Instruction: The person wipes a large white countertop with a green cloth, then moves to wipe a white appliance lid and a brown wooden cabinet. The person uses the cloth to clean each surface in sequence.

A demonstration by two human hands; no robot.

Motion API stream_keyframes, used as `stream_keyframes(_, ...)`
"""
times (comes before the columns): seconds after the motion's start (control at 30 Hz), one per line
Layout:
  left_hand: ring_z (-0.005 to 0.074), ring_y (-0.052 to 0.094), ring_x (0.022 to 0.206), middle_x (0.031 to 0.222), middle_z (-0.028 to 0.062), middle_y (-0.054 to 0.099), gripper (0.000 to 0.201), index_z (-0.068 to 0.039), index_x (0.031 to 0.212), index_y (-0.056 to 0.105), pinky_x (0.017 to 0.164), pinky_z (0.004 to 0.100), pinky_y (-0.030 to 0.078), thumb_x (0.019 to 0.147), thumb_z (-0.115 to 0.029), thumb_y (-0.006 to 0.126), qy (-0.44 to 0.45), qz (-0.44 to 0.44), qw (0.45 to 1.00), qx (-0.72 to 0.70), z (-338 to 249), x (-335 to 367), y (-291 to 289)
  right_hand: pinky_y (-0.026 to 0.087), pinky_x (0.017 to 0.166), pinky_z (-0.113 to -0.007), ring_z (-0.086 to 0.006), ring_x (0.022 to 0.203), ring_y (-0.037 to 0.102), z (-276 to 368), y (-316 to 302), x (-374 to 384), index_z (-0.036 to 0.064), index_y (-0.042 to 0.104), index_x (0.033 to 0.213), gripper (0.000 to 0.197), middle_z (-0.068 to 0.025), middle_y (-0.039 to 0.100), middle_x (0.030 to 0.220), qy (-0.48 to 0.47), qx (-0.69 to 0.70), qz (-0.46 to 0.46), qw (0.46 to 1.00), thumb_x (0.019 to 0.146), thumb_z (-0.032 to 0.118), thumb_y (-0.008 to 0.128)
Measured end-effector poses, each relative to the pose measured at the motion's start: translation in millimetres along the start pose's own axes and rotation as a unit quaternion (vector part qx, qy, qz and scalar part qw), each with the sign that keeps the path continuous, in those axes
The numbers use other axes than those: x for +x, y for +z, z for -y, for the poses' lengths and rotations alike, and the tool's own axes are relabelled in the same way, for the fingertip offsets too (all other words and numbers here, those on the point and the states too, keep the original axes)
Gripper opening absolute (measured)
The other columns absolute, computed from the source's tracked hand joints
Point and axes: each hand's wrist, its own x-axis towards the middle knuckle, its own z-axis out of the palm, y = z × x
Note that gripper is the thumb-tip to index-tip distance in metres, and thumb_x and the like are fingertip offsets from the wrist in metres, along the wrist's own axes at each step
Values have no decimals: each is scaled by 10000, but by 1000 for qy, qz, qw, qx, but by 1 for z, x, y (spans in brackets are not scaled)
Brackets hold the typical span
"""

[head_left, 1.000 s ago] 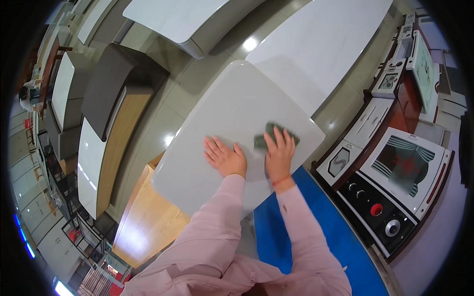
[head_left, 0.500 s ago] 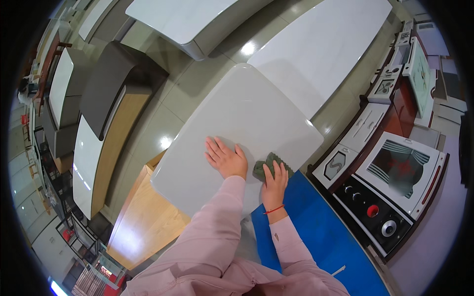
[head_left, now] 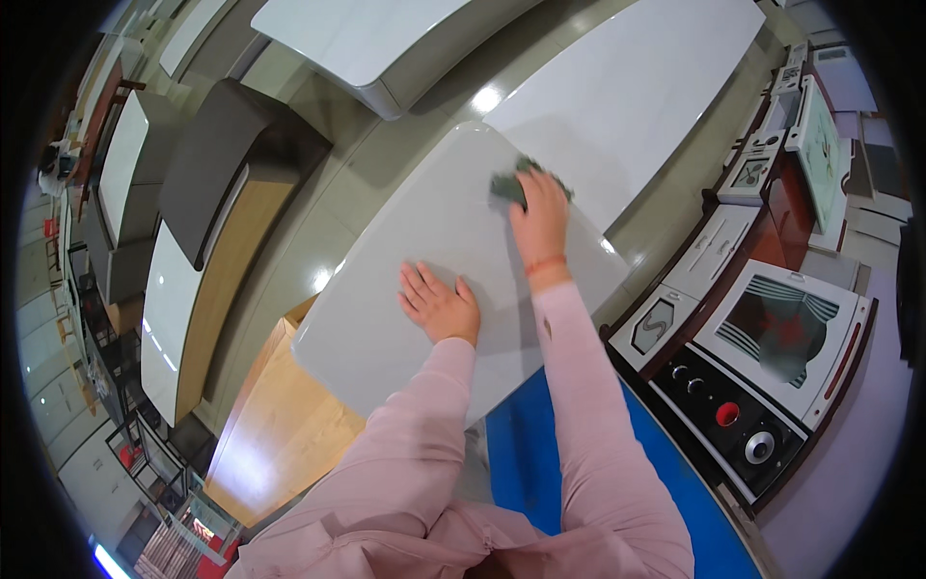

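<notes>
In front of me is a glossy white tabletop (head_left: pixel 415 212) with rounded corners. My left hand (head_left: pixel 439 304) lies flat on its middle, fingers spread, holding nothing. Toward the far right edge, my right hand (head_left: pixel 542 217) presses a dark green cloth (head_left: pixel 507 188) against the surface. The cloth bunches out around the fingers and is somewhat blurred. A red band circles my right wrist.
A long white table (head_left: pixel 627 96) adjoins the far right edge. Wooden furniture (head_left: pixel 289 425) stands at the near left, and a blue surface (head_left: pixel 521 454) lies below my right arm. Cabinets with a black knob panel (head_left: pixel 723 405) line the right.
My right hand has swept the green cloth away from me, from the near right edge to the far right part of the tabletop. The left hand has stayed nearly still.
</notes>
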Motion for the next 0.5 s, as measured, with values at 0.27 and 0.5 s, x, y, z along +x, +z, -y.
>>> stream_keyframes(0.27,350,114,1551,1662,219,153,762,57,1545,245,1247,522,66,974,-355,538,-9,18,1000,2,-2,-8,-3,355,1119,-553,-423,1321,480,-7,-65,-134,68,662,1187,422,-160,588,1396,130,-37,-9,991,768,31,624)
stream_keyframes(0.5,355,121,1548,1659,230,155,758,58,1538,254,1247,525,65,969,-352,541,1,4,1000,12,-2,-4,1,426,1065,-466,-369,1224,572,21,33,54,91,707,1096,353,-113,662,1306,6,70,-12,997,749,60,651)
